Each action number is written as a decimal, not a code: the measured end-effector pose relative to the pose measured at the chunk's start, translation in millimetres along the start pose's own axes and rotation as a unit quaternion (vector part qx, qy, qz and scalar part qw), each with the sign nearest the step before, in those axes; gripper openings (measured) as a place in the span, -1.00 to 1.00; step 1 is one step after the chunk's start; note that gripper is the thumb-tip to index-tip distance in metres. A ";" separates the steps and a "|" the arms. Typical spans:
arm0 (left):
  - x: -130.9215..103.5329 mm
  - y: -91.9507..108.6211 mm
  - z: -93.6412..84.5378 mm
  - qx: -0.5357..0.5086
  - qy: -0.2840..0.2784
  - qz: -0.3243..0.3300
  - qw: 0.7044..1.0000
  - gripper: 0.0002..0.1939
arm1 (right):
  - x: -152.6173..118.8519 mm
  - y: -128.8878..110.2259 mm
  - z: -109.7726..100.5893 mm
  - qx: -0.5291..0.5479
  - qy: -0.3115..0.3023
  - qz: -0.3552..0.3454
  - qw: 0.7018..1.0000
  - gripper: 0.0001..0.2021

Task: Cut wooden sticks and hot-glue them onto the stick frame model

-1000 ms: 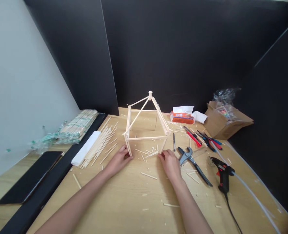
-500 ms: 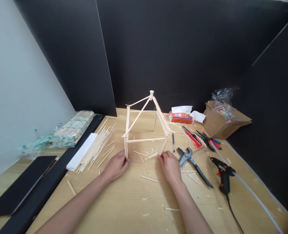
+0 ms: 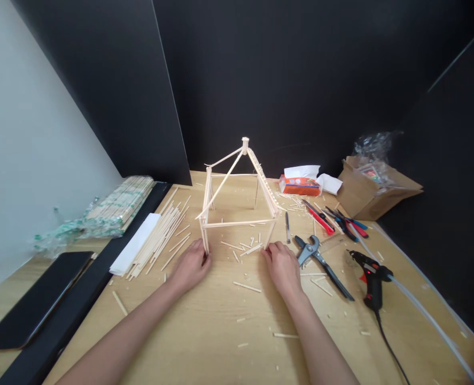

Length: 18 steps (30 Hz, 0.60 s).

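A pavilion-like frame of thin wooden sticks [image 3: 237, 223] stands upright on the table between my hands. Its sloping roof sticks meet at a small bundled peak, and the right roof face carries a row of short cross sticks. My left hand [image 3: 191, 264] is closed around the foot of the front left leg. At the front right leg, my right hand [image 3: 282, 267] pinches the lower end with thumb and fingers. Short cut stick pieces [image 3: 253, 249] lie beneath and in front of the frame.
Loose long sticks [image 3: 162, 235] and a white paper strip [image 3: 134, 246] lie at left, beyond them packaged sticks [image 3: 120, 203]. To the right are pliers [image 3: 325, 267], a glue gun [image 3: 371, 275] with its cord, a red cutter [image 3: 320, 220], a tissue pack [image 3: 301, 184] and a paper bag [image 3: 377, 192].
The camera view has shifted slightly. The frame's peak now appears a little further left and its roof slightly turned, while both hands keep hold of the front legs.
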<state>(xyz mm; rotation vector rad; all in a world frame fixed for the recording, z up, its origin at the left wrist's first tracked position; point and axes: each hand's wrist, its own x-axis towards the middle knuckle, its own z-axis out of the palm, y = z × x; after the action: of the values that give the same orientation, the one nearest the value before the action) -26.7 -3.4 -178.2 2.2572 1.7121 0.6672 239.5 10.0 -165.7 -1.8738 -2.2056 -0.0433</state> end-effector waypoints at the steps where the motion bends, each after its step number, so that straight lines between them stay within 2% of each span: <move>1: 0.0 -0.4 0.0 0.001 -0.001 -0.001 1.000 -0.92 | 0.0 0.1 0.2 -0.001 0.000 0.000 1.000 -0.81; 18: -0.1 -1.7 -0.4 0.005 -0.002 -0.008 1.000 -0.91 | -1.0 2.9 2.8 0.002 0.001 -0.001 1.000 -0.83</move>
<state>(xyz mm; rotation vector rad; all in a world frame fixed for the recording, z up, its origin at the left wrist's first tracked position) -28.3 -3.0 -178.6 2.2471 1.7343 0.6512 242.0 10.0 -169.0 -1.8692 -2.2041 -0.0418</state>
